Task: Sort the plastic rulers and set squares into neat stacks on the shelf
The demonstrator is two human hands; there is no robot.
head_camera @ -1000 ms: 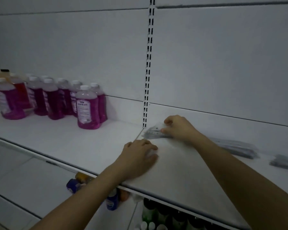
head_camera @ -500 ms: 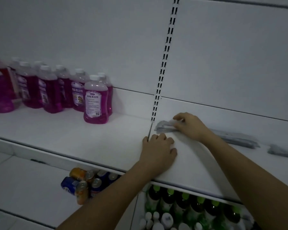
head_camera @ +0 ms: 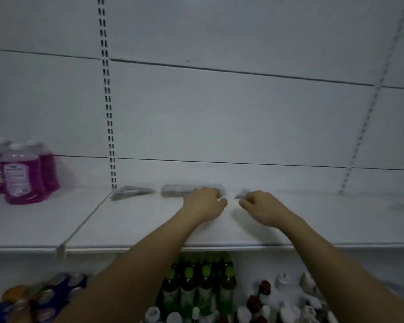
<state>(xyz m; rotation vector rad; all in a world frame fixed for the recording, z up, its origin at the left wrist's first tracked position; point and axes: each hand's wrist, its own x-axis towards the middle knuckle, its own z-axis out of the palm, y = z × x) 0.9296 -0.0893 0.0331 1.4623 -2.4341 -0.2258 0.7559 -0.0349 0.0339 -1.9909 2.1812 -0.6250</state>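
Both hands at back of shelf (head_camera: 149,224) — sorting rulers

L hand (head_camera: 204,203) fingers curled over ruler stack (head_camera: 180,190); R hand (head_camera: 264,207) pinches small clear piece (head_camera: 241,195) just beside it — set squares (head_camera: 128,192) lie further left by the upright

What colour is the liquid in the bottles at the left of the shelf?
Pinkish purple, seen in the head view: bottles.

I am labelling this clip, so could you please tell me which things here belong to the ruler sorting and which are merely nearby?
Part of the job:
set-square stack
ruler stack
small pile by the right hand
left hand
shelf

Just nearby:
purple bottles
green-capped bottles
cans
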